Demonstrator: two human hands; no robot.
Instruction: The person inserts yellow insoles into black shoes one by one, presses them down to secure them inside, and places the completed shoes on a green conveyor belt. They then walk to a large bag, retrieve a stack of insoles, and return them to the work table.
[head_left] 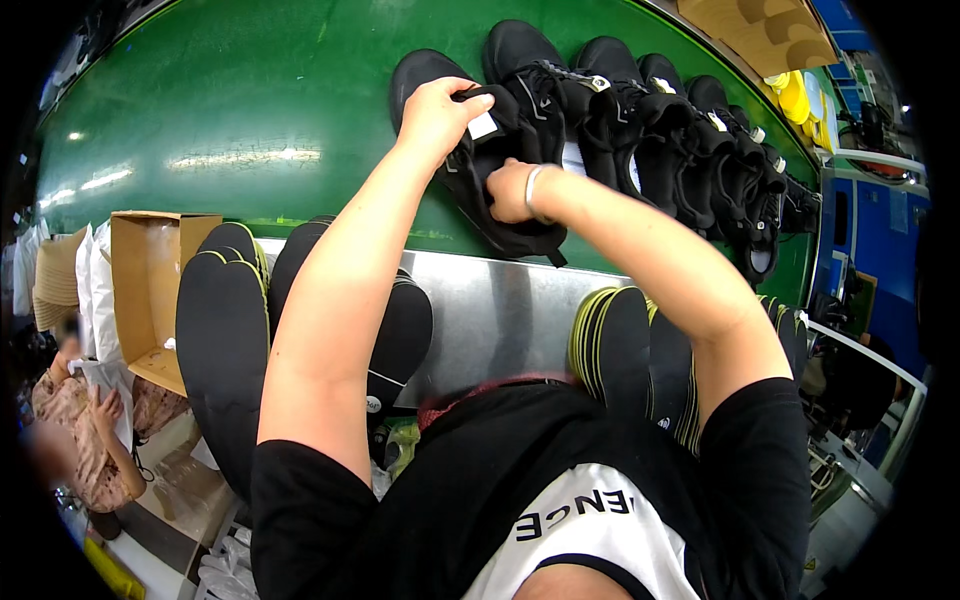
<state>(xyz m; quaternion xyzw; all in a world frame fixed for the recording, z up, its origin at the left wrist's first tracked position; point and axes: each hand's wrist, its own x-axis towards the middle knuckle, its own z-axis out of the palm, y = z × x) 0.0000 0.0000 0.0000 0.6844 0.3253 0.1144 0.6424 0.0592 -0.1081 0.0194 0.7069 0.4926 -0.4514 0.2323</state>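
Note:
A black shoe [465, 185] lies on the green work surface, its toe pointing away from me and its heel near the front edge. My left hand [437, 118] pinches the shoe's tongue, which has a white label, and holds it up. My right hand [512, 190], with a pale band at the wrist, is curled inside the shoe's opening near the heel. Its fingertips are hidden in the shoe, so what they hold cannot be made out. Close on the right, more black shoes [610, 95] stand in a row, some with white tags and pale insides.
Stacks of black insoles with yellow-green edges [222, 360] lie left and right [612, 340] along a metal ledge [480, 320] before me. An open cardboard box [150, 300] stands at the left. Beyond it another person [90, 430] handles something white. A brown carton [755, 35] sits far right.

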